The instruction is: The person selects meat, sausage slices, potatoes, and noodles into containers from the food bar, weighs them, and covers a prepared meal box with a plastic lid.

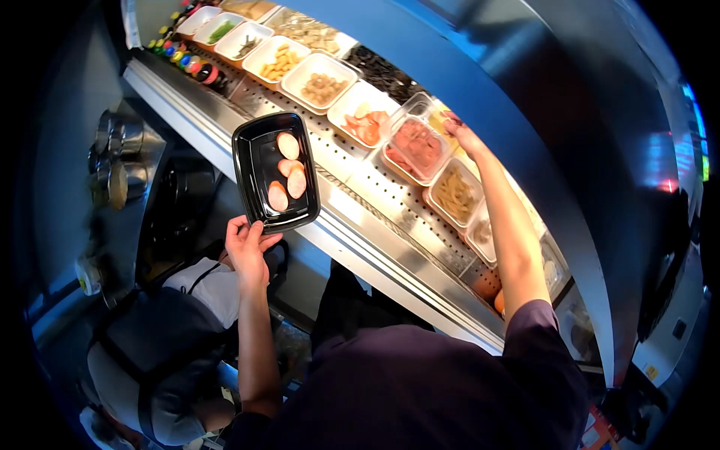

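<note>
My left hand (251,244) grips the near end of a black plastic tray (256,199), thumb over the rim. Several pink sausage slices (296,181) lie in that tray, which is held over the front edge of a lit refrigerated case. My right hand (465,137) reaches to the back row of the case, its fingers bent together at some yellow food (441,120); what is between them is hidden. Just in front of this hand sits a clear tub of thin pink meat slices (417,146). A tub of brownish strips (454,193) stands beside my right forearm.
White tubs of orange-pink pieces (365,124), round beige balls (322,88) and yellow pieces (280,61) line the perforated metal shelf (352,169). Dark food (379,69) lies behind them. A blue curved canopy (450,52) overhangs the case. A person (161,352) is low at my left.
</note>
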Tool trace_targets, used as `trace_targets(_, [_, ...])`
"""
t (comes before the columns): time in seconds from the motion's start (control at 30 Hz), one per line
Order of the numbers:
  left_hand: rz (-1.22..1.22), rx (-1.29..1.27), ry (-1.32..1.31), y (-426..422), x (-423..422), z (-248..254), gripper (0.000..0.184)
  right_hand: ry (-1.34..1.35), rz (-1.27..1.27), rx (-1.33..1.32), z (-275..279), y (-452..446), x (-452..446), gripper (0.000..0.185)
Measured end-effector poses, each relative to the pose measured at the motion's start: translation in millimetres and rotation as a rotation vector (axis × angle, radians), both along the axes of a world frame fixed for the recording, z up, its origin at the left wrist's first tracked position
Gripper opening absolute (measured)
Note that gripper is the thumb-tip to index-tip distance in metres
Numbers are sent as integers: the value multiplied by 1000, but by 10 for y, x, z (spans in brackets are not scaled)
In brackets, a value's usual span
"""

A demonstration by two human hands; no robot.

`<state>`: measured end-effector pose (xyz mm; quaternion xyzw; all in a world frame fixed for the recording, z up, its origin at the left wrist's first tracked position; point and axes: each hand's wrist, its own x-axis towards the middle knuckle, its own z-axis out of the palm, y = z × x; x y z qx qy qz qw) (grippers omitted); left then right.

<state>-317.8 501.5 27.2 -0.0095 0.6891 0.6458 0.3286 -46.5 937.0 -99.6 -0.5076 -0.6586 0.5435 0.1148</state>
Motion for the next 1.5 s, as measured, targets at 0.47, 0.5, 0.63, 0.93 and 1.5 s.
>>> trace_targets(0.47, [-81,-5,-26,160,-453,0,13,-192,187,551,-789,34,-1314,38])
trace_targets(0.5, [-98,-15,-29,176,-474,-17,13,-241,219,649,-734,30,-1345,39])
trace_targets(0.63, [-105,1,-4,184,-557,-86,14,-227,199,470,-491,66,-1286,41])
trace_targets(0.93, [-175,2,-35,381,-599,-65,15,-267,-381,436,-408,125,966,41])
trace_targets(1.5, [-310,61,-87,969,609,-191,10,-946,336,582,-491,173,803,59])
